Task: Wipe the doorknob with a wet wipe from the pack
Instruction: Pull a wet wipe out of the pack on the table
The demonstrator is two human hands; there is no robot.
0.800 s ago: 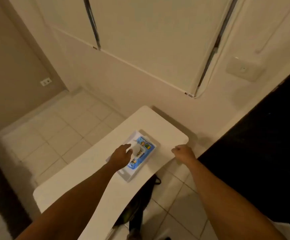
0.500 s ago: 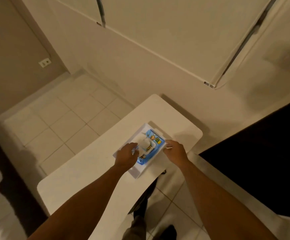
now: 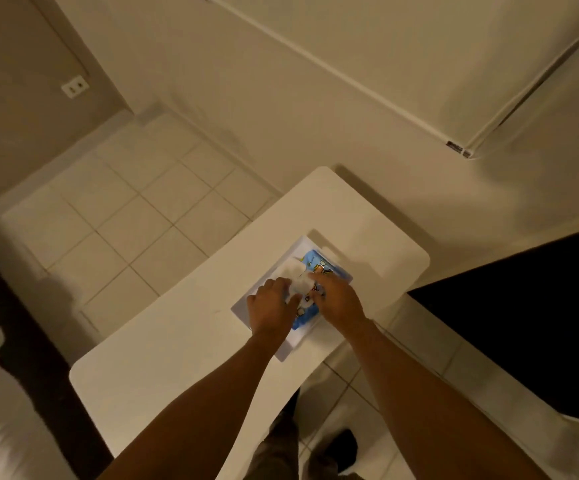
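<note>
- On white table [image 3: 184, 348], near its far right corner: blue wet-wipe pack [image 3: 310, 306] lay flat on a white tray [image 3: 283, 351] or second flat packet; could not tell which.
- Found both hands over the pack. Left hand [image 3: 270, 306] rested on the pack's left half, fingers curled down, thumb and forefinger seemingly pinching the white wipe [image 3: 298, 277] at the opening; exact contact blurred.
- Right hand [image 3: 338, 301] pressed on the pack's right half, fingers bent and flat against the film, apparently holding it down; not closed around anything visible.
- Noted wipe as partly drawn out: a crumpled white tuft standing above the pack's middle, between the two hands.
- Judged wipe as very light, limp, damp, prone to stretch or tear if yanked by one corner. Best taken low on the tuft, close to the slot, with a broad pinch, and pulled straight up.
- Judged pack as soft, light, slick film; likely to lift or slide with the wipe unless pinned. Pinning beside the opening, not over it, advised.
- Risk flagged: next wipe may trail out after the first; a short sideways snap should separate them.
- Doorknob not seen anywhere; dark region at right [image 3: 523, 306] possibly a doorway, unconfirmed.
- Tiled floor [image 3: 125, 220] and wall socket [image 3: 74, 86] recorded at left, well apart from the work.
</note>
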